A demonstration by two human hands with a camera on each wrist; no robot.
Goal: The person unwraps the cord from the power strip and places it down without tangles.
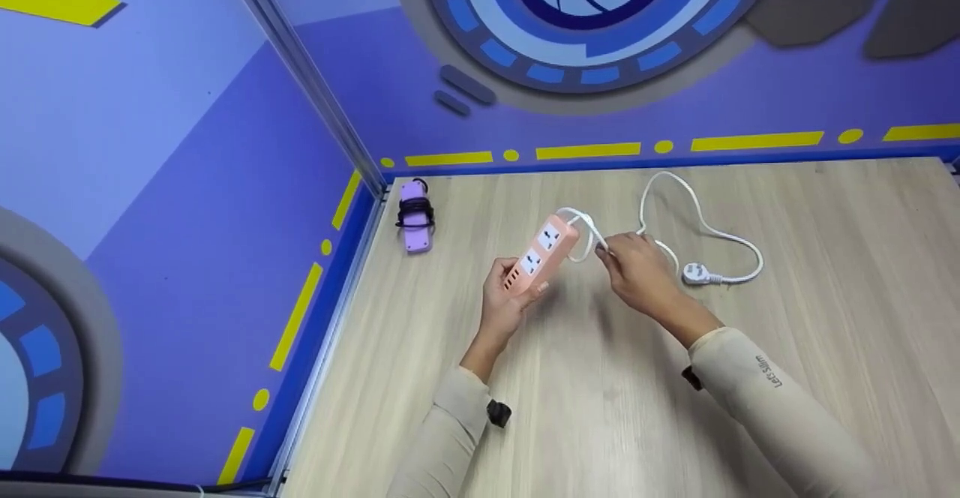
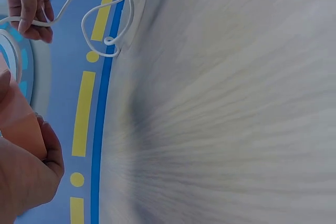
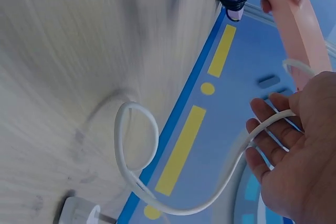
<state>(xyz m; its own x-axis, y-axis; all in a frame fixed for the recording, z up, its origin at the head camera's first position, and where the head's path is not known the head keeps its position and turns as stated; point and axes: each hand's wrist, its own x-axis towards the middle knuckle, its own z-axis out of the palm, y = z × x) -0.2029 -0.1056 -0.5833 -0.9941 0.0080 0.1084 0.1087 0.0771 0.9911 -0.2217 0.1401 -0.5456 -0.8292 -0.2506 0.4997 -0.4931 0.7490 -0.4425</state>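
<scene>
A pink power strip (image 1: 541,254) with white socket faces is held up off the table in my left hand (image 1: 504,304), which grips its lower end. White cord (image 1: 576,217) leaves the strip's top end and passes to my right hand (image 1: 637,269), whose thumb and fingers pinch it. In the right wrist view the cord (image 3: 273,120) crosses the curled fingers of that hand. Beyond the hand the cord loops over the table to a white plug (image 1: 696,274), which lies to the right of the right hand.
A purple power strip (image 1: 415,217) wrapped in its black cord lies at the table's back left corner. Printed blue and purple walls (image 1: 480,123) stand along the back and left edges of the wooden table (image 1: 600,423).
</scene>
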